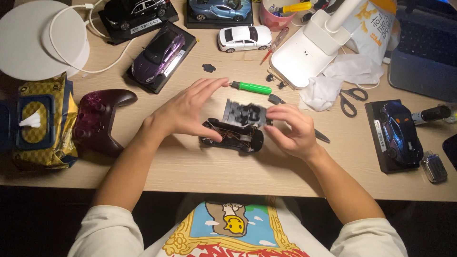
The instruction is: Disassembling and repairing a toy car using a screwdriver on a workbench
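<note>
Both forearms reach up from the near edge of the wooden tabletop point(200, 171) toward its middle. Between the hands lies a black model car shell point(233, 135), turned so that its hollow inside faces up. The left hand point(183, 112) rests its thumb on the shell's left end, with its fingers spread flat and open above it, gripping nothing. The right hand point(290, 128) pinches a dark grey plastic car part point(245, 113) by its right end and holds it just above the shell; the part is blurred, so its form is hard to make out.

Toward the left edge, a yellow wet-wipe pack point(40, 123) has its dark lid open, and one white wipe sticks up from the slot. A dark red game controller point(100, 116) lies just beside it. Near the right edge, a dark model car sits on a black display base point(395, 135), with a small clear box point(434, 166) next to it whose contents cannot be told.

Beyond the hands lie a green-handled screwdriver point(250, 87) and black scissors point(351, 99). A purple model car point(159, 52) stands on its own base, and a white model car point(244, 38) sits bare on the wood.

At the far edge, a pink cup point(276, 16) holds tools, one with a yellow handle; the frame cuts off its top. Two further cars on bases there are also cut off.
</note>
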